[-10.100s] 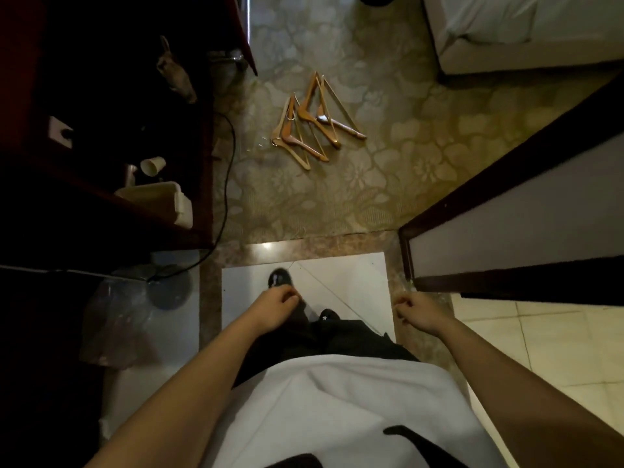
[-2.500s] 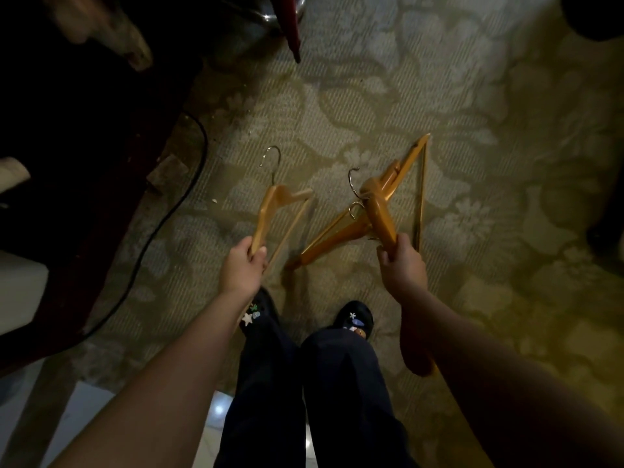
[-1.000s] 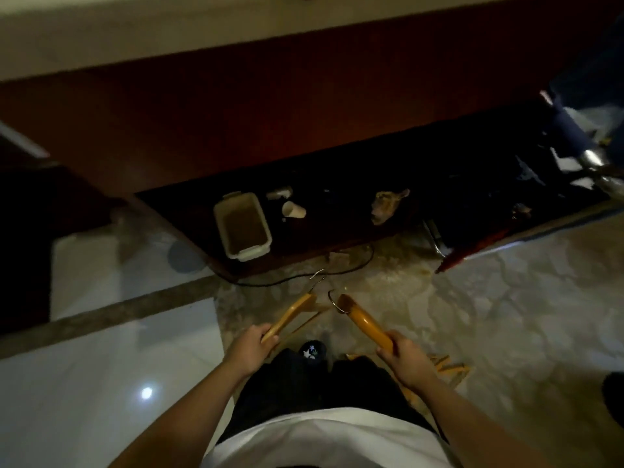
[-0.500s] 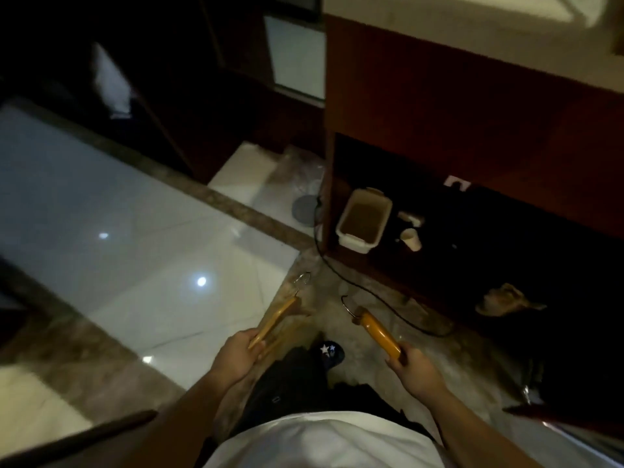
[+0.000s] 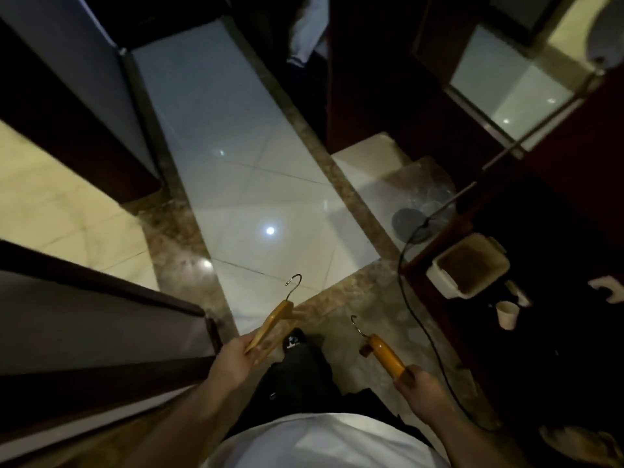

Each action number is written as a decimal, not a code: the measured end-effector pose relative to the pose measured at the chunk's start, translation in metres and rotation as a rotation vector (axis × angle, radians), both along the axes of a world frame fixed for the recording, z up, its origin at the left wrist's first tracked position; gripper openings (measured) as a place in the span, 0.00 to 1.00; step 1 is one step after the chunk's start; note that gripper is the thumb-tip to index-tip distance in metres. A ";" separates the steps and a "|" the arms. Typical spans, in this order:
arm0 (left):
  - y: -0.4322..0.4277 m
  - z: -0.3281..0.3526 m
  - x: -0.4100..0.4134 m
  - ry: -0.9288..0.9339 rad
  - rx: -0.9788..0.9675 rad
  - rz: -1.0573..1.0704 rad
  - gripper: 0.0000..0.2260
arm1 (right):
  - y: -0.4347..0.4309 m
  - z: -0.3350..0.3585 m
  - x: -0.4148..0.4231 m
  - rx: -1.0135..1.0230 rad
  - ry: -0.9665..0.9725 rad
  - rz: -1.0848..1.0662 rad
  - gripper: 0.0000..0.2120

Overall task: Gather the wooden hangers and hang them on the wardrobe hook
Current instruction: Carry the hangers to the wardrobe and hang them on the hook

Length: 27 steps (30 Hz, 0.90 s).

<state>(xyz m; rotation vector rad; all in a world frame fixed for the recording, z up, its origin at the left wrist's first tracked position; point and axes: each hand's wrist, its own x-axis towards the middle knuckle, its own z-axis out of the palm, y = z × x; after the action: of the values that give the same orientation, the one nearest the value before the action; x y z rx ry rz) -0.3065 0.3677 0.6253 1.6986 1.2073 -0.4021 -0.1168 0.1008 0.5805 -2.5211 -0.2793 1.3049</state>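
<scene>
Tiled floor (image 5: 256,184): a pale glossy strip running from the centre toward 11 o'clock, bordered on both sides by a brown marble band; the widest open lane in view.
Door panel (image 5: 84,325): a dark-edged slab at 8 o'clock; its corner ends just beside the left hand.
Low cabinet (image 5: 557,231): dark wood from 2 to 4 o'clock; its front edge closes the lane on that side.
Left hand (image 5: 233,363): at 6 o'clock, fingers curled round the lower arm of the left hanger.
Right hand (image 5: 422,390): at 5 o'clock, clenched on the end of the right hanger.
White tray (image 5: 469,265): on the cabinet edge at 3 o'clock.
Left hanger (image 5: 270,324): wooden, tilted toward 1 o'clock, metal hook uppermost, over the marble band.
Right hanger (image 5: 385,354): wooden, tilted toward 11 o'clock, hook uppermost; whether more than one is held cannot be told.
Black cable (image 5: 405,292): curving along the cabinet foot, near the right hanger.
Paper cup (image 5: 506,314): at 4 o'clock, just below the tray.
</scene>
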 end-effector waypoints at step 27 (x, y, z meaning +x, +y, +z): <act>0.218 -0.033 0.083 0.149 -0.057 0.477 0.06 | 0.408 0.025 0.216 0.078 -0.043 0.617 0.09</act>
<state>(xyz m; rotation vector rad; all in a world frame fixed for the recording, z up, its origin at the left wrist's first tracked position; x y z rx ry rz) -0.2233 0.5855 0.5928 1.2935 1.6410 -0.2678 0.0996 0.5087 0.6053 -2.4860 -1.1654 1.3937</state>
